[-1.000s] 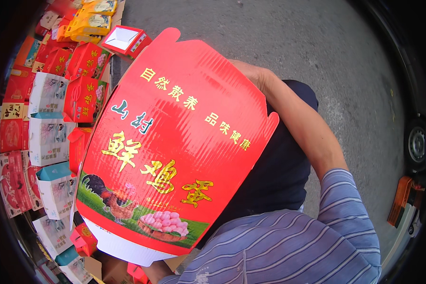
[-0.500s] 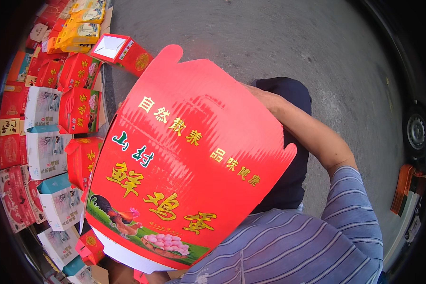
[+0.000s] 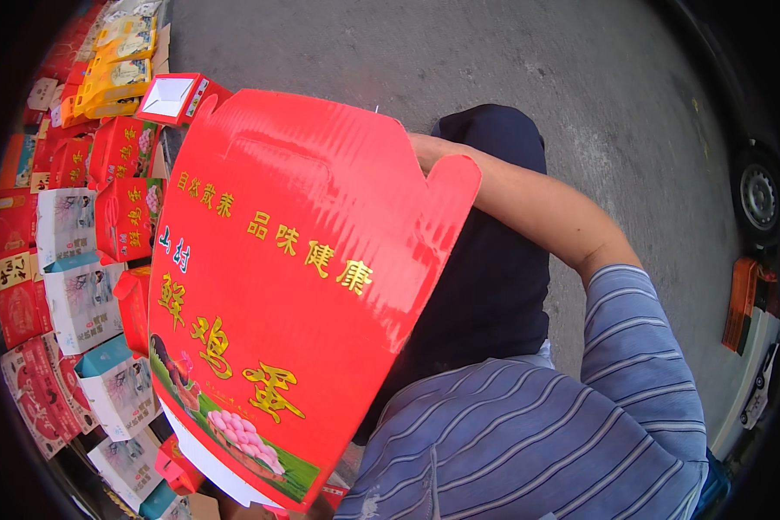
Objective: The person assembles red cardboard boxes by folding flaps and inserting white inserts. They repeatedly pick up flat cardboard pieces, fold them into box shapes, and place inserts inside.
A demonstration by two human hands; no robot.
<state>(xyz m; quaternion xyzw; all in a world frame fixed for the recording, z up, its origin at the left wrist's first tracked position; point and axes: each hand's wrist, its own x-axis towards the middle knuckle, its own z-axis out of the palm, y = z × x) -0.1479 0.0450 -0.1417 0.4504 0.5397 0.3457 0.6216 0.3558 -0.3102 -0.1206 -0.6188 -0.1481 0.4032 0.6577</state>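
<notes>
A large red egg carton [image 3: 295, 208] with gold lettering and a printed hen and eggs fills the middle of the view, tilted. Flaps with rounded ends stand along its upper edge, and white board shows at its lower edge. From the right, my bare forearm passes behind the carton. Only a bit of my right hand [image 3: 423, 152] shows past the carton's upper right edge; its fingers are hidden, so its grip cannot be seen. My left hand does not show. A smaller red box [image 3: 172, 97], with a white end facing up, is just beyond the carton's upper left corner.
Rows of gift cartons line the left: white ones [image 3: 82, 299] with teal sides, red egg cartons [image 3: 130, 217] and yellow boxes [image 3: 121, 74]. Grey pavement [image 3: 581, 78] stretches beyond. A vehicle wheel [image 3: 758, 195] and an orange-brown object [image 3: 739, 303] are at the right.
The large carton has shifted left and turned, its front now facing more to the left. My right forearm has moved slightly left and up with it, and more of my dark trousers shows.
</notes>
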